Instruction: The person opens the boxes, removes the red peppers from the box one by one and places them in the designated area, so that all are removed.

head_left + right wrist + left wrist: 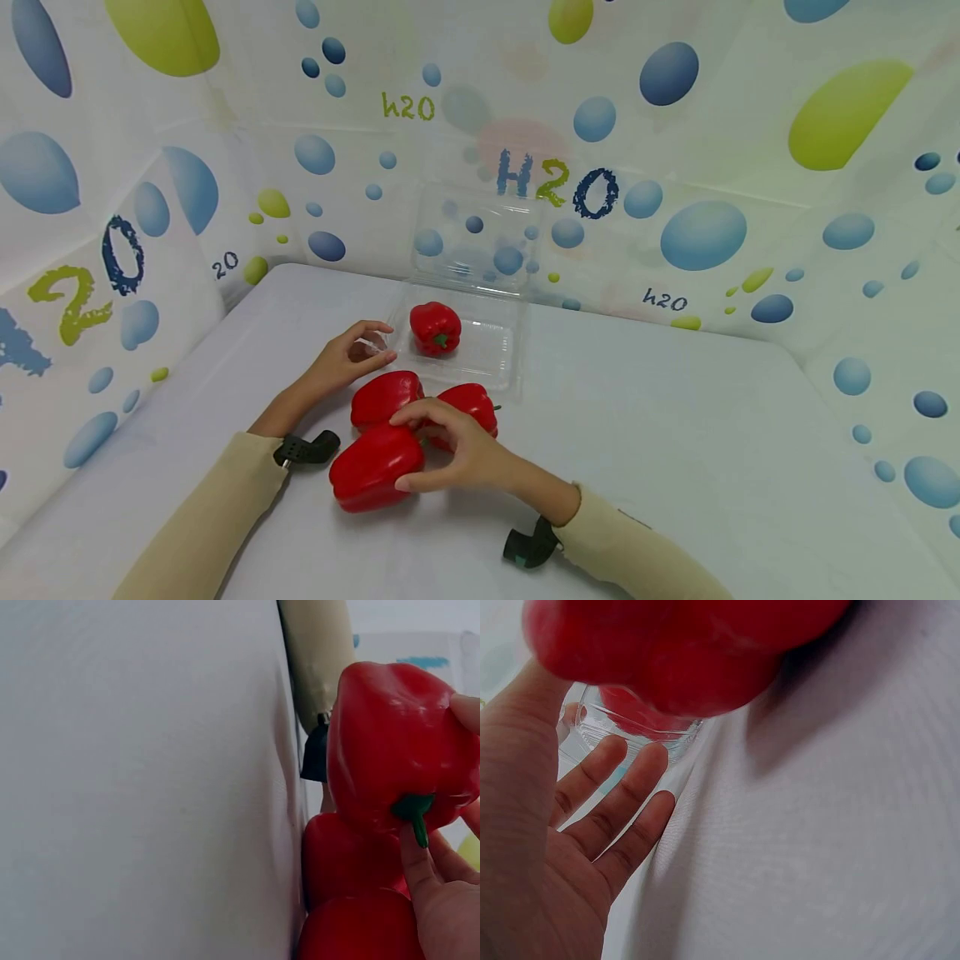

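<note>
My right hand [457,450] grips a red bell pepper [375,471] near the front, thumb on one side and fingers over its stem end. Its green stem shows in the right wrist view, beside a fingertip of the right hand [450,907]. Just behind it, two more red peppers lie close together, one on the left [386,398] and one on the right [472,404]. A fourth pepper [435,327] sits inside the clear plastic container [487,354]. At the container's left side is my left hand [345,358], its fingers [634,787] extended and its fingertips right at the wall.
The container's hinged lid [476,237] stands raised behind it, against the patterned backdrop [712,150]. A white cloth covers the table [660,417]. Dark wrist cameras sit on both sleeves, the left one [307,450] close to the front pepper.
</note>
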A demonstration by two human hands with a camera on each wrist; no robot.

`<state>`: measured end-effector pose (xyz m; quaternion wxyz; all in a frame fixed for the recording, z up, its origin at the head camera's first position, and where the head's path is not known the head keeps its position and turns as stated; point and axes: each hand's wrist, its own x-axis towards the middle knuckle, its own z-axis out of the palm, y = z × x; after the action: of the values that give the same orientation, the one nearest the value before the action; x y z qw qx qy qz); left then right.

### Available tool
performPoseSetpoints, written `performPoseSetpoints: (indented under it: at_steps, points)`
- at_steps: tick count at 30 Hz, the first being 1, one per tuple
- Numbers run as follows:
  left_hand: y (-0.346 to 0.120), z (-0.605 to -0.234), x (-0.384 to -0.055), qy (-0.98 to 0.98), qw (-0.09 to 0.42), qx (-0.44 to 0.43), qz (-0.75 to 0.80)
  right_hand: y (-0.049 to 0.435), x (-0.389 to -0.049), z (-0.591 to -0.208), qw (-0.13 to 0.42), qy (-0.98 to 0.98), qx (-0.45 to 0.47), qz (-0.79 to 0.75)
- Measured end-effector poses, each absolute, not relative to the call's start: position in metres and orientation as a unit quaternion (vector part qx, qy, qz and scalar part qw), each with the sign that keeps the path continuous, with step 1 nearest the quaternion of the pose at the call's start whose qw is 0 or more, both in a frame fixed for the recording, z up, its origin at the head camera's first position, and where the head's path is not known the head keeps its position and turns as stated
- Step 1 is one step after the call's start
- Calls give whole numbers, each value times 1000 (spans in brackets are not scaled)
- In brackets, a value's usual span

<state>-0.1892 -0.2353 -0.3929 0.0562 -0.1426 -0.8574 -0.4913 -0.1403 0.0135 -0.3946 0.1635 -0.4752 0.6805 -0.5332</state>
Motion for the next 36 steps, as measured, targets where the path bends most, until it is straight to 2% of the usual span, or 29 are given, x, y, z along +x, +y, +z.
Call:
performPoseSetpoints:
  at_steps: [13,36]
  points:
    - [-235,-395,-191,-854,59,-145,-497,13,-139,-398,192,689,-484,-504]
    - [-236,-394,-190,-856,55,-147,-493,14,-138,-395,193,717,-487,-460]
